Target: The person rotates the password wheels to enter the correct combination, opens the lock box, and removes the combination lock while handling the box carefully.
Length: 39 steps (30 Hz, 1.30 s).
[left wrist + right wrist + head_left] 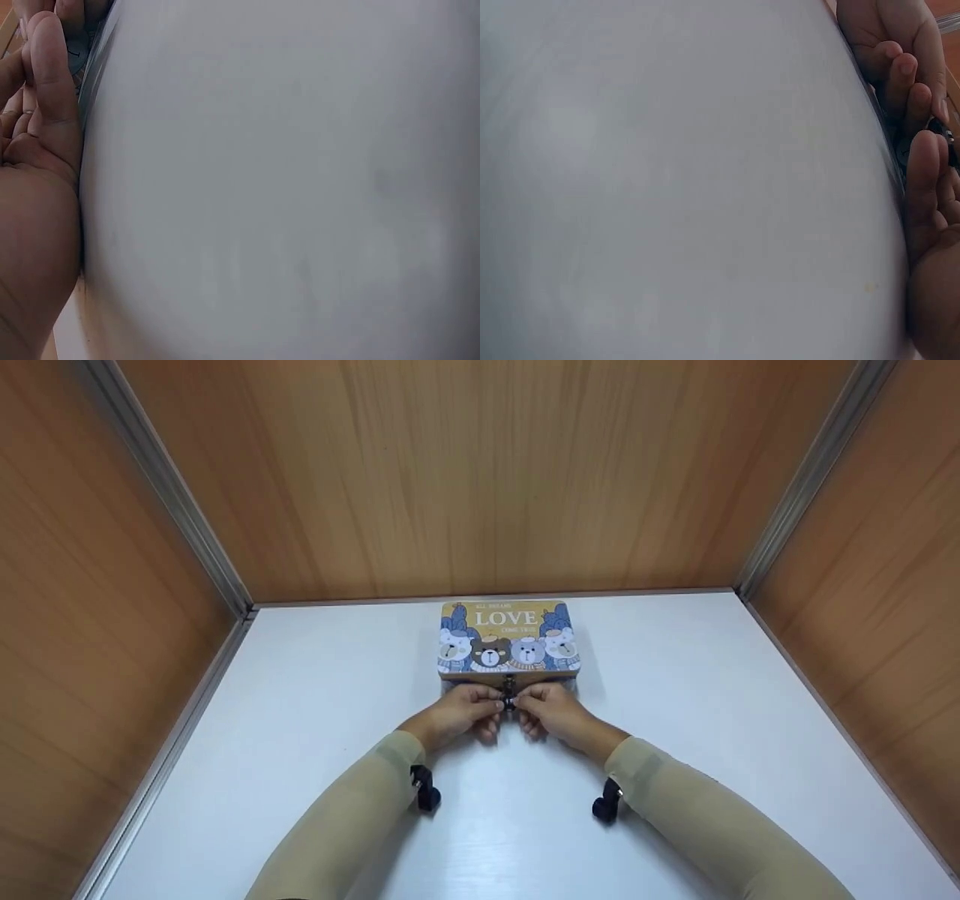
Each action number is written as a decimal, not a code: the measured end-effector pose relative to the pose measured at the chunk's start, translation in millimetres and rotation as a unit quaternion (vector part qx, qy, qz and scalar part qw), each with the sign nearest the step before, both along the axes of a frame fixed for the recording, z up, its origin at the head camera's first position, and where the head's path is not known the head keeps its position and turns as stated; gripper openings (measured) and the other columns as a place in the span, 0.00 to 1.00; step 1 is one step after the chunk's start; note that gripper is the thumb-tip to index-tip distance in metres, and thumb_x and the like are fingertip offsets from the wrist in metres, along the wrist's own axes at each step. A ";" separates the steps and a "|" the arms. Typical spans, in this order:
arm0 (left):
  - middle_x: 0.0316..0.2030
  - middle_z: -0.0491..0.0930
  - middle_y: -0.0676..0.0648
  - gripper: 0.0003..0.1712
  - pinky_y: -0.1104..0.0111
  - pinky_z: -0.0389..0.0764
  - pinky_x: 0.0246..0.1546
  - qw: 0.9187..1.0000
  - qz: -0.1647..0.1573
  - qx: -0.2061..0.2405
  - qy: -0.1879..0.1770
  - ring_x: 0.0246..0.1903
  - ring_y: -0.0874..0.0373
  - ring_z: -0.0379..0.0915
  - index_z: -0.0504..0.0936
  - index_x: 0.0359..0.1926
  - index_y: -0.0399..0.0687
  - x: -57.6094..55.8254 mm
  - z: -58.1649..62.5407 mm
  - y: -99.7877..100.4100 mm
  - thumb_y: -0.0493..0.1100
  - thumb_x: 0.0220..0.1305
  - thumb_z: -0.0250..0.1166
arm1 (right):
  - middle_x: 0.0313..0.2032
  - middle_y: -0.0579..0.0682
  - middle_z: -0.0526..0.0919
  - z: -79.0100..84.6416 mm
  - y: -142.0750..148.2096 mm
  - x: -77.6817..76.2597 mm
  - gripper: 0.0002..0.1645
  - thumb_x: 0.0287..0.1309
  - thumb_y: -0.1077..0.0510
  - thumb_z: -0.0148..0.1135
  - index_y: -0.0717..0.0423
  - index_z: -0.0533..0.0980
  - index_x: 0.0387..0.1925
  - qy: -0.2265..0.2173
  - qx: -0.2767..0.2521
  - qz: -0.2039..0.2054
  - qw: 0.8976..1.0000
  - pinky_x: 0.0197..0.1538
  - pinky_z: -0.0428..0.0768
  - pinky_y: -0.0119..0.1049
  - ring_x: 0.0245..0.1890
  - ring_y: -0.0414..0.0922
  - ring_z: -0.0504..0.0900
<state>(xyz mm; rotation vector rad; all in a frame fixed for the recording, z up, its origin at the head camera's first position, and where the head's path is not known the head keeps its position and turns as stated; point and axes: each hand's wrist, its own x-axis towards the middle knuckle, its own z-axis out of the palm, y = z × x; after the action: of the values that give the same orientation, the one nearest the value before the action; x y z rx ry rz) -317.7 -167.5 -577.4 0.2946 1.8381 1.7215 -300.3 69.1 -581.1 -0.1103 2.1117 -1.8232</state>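
Note:
A rectangular box (510, 637) with bears and the word LOVE on its lid stands at the back middle, its lid down. At its front hangs a small black lock (508, 703), which also shows partly in the right wrist view as a dark piece (939, 129). My left hand (469, 711) pinches the lock from the left between thumb and forefinger. From the other side, my right hand (555, 711) pinches it with thumb and forefinger. The lower fingers of both hands are loosely bent below it. Fingers cover most of the lock.
The box stands on a white table (337, 682), close to the wooden back wall (480, 480). Wooden panels (97, 607) with metal edges enclose the left and right sides. A small black wrist camera (426, 789) hangs at each sleeve.

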 end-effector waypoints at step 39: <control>0.33 0.86 0.48 0.10 0.71 0.92 0.32 1.000 0.000 0.017 -0.005 0.28 0.61 0.85 0.85 0.58 0.34 0.2 -2.0 -0.1 0.36 0.85 0.63 | 0.24 0.47 0.85 1.4 -0.3 0.7 0.12 0.82 0.59 0.63 0.63 0.86 0.42 0.003 -0.005 0.010 1.000 0.25 0.85 0.29 0.20 0.39 0.82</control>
<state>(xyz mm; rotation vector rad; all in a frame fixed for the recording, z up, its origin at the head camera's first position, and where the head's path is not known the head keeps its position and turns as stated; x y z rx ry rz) -317.5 -167.6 -579.4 0.2993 1.8042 1.7532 -299.6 68.8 -579.8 -0.1388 2.0990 -1.8253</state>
